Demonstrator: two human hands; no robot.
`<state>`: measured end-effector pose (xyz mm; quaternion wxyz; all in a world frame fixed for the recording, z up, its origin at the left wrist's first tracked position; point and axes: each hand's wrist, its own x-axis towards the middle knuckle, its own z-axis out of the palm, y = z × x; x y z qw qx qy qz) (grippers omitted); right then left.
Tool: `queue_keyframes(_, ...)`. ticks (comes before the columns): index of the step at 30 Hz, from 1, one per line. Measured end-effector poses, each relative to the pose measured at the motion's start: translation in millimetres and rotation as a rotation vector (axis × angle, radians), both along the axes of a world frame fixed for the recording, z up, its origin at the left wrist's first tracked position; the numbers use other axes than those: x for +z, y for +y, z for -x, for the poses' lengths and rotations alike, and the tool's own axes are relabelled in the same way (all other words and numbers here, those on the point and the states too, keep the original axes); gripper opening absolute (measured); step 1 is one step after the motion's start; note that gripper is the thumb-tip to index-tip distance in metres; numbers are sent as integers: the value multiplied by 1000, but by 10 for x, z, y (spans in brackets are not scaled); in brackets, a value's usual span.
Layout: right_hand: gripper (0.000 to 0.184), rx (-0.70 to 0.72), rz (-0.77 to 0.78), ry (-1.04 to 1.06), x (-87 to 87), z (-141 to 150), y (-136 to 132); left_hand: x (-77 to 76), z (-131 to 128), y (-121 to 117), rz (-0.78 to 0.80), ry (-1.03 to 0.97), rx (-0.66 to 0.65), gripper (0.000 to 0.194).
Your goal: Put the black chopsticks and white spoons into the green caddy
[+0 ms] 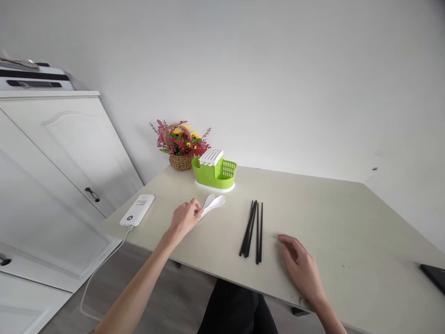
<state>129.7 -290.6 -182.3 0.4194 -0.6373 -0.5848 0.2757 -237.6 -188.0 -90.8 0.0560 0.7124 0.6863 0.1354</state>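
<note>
My left hand (186, 216) is closed in a pinch on the handles of white spoons (217, 202). Their bowls point away to the right, close to the tabletop, and the hand hides part of the handles. Beyond them stands a bright green cutlery holder (206, 175) with a white slotted top and a white base. Several black chopsticks (257, 232) lie loosely side by side between my two hands. To their right my right hand (301, 269) rests on the table with nothing in it, its fingers loosely curved and the thumb apart.
A wicker basket of artificial flowers (181, 161) sits behind the holder. At the table's (323, 208) left edge lies a white power bank (138, 209) with a cable (104, 262) hanging down. A black object (434, 274) is at the far right. White cabinets (69, 153) flank the left.
</note>
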Motion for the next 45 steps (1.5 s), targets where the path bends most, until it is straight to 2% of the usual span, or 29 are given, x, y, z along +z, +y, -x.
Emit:
queue_keyframes(7, 39, 0, 15, -11, 3, -10, -7, -101, -91, -47, -125, 176, -13, 11)
queue_keyframes(13, 38, -13, 16, -26, 11, -16, -18, -199, -42, -85, -211, 135, -23, 10)
queue_keyframes(17, 39, -17, 23, -13, 19, -15, -25, -295, 12, -96, -336, 135, -102, 10)
queue_keyframes(19, 39, -19, 20, -10, 18, -14, -23, -344, 36, -98, -390, 154, -144, 18)
queue_keyframes(22, 38, -20, 23, -9, 15, -13, -18, -419, 63, -82, -420, 188, -165, 47)
queue_keyframes(24, 38, -18, 30, -10, 16, -13, -17, -466, 71, -52, -404, 208, -141, 62)
queue_keyframes(26, 38, -17, 32, -12, 19, -14, -19, -506, 70, -12, -367, 223, -100, 65)
queue_keyframes(30, 39, -12, 39, -13, 28, -17, -24, -548, 46, 65, -309, 268, -62, 54)
queue_keyframes(37, 40, -5, 34, -10, 51, -12, -31, -549, -26, 91, -307, 302, -129, 32)
queue_keyframes(45, 39, -13, 12, -16, 31, -11, -19, -562, -131, 105, -251, 312, -135, 23)
